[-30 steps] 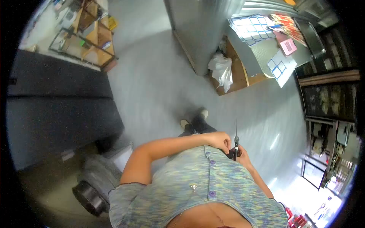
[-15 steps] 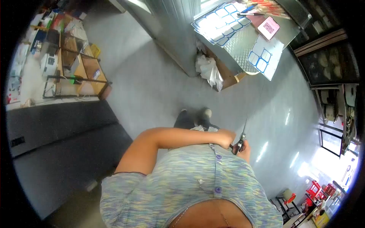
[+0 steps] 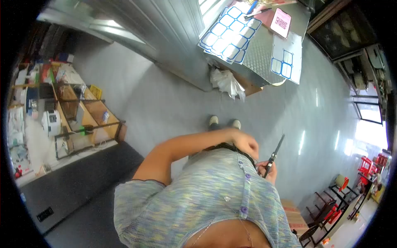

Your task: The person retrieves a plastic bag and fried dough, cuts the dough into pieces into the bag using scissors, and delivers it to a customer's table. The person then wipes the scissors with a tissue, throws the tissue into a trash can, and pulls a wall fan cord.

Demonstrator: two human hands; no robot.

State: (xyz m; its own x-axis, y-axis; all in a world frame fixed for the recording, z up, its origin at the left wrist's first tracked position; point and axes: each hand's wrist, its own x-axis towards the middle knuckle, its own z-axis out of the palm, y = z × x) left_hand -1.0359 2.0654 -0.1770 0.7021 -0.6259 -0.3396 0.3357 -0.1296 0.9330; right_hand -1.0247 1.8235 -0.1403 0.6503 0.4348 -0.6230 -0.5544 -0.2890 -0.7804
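My left hand [image 3: 247,144] is curled closed at the front of my waist, palm side hidden; I cannot make out what it holds, if anything. Just to its right, my right hand [image 3: 269,171] grips a slim black tool with a long narrow dark tip [image 3: 273,159], pointing up and away from me. Its exact kind does not show. A pale or metallic band marks the tool near its middle. The two hands are apart, close to a dark waistband [image 3: 225,146] below my patterned shirt.
Ahead stands a metal-topped counter [image 3: 264,62] with blue-framed label sheets [image 3: 231,33], a pen [image 3: 257,13] and a pink QR-code card [image 3: 281,23]. A plastic bag [image 3: 225,82] hangs below. Shelving [image 3: 89,113] stands left, a dark panel [image 3: 82,186] nearer, red stools [image 3: 366,165] right.
My left hand has lifted slightly away from the tool. The tool leans more to the right. My view has shifted, and my feet show farther forward.
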